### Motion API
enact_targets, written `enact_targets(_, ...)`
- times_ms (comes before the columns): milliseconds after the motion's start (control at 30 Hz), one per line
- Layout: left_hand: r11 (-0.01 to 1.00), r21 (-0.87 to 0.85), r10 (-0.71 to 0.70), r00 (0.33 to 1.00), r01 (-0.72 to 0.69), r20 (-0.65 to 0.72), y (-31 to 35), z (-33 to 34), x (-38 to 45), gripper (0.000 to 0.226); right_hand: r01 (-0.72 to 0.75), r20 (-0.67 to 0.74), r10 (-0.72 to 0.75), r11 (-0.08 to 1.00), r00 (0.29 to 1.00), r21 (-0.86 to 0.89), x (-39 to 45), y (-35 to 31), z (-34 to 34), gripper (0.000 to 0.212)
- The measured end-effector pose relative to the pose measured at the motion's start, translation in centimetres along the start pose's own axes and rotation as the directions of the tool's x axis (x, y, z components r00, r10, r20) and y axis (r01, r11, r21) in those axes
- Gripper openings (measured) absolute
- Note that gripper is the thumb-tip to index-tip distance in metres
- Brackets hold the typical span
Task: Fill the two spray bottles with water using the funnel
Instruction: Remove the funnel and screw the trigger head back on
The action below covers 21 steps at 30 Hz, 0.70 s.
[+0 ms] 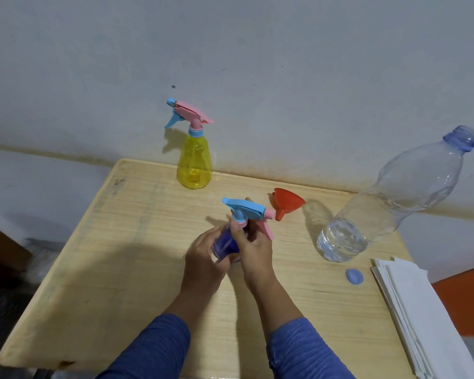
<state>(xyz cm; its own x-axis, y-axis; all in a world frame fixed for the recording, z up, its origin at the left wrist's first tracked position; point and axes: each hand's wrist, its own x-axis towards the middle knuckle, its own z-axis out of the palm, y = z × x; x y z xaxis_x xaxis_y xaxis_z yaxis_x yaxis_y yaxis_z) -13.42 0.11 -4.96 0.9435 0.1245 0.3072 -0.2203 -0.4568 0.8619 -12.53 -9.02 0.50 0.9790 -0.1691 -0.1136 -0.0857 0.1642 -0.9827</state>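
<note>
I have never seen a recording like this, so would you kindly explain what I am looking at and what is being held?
There is no machine here: a camera worn on a person's head looks down at their two bare hands. The left hand holds the body of a blue plastic spray bottle, and the right hand grips its neck under the blue trigger head. On the pale wooden table stand a yellow plastic spray bottle and a large clear uncapped water bottle; an orange plastic funnel lies nearby, beside a blue cap and white papers.

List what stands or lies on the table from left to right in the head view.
Yellow spray bottle → blue spray bottle, held by left hand and right hand → red funnel → water bottle → white paper stack.
</note>
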Motion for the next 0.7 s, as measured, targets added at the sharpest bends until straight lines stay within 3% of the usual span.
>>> enact_targets(100,1.0,0.001,0.004,1.0,-0.004,-0.002,-0.3,0.1,0.0,0.063,-0.024,-0.027,0.024,1.0,0.999,0.005,0.2,-0.1,0.2,0.011)
enact_targets(200,0.999,-0.006,-0.036,0.999,0.036,0.005,-0.2,0.1,0.0,0.059,-0.021,-0.071,0.024,0.999,0.997,0.043,0.4,-0.3,0.8,0.019)
enact_targets(433,0.999,-0.025,-0.039,0.999,0.039,0.009,0.0,-0.1,0.0,0.062,-0.045,0.006,0.045,0.999,0.999,-0.001,0.2,0.0,0.0,0.014)
enact_targets(600,0.999,-0.014,-0.037,0.999,0.038,0.014,-0.2,0.0,0.0,0.057,-0.066,-0.07,0.066,0.998,0.995,-0.002,0.6,-0.2,1.0,0.043)
enact_targets(700,0.999,-0.017,-0.035,0.999,0.035,0.017,-0.1,-0.1,0.1,0.059,-0.051,-0.016,0.05,0.996,0.999,-0.069,0.3,0.2,0.3,0.035)
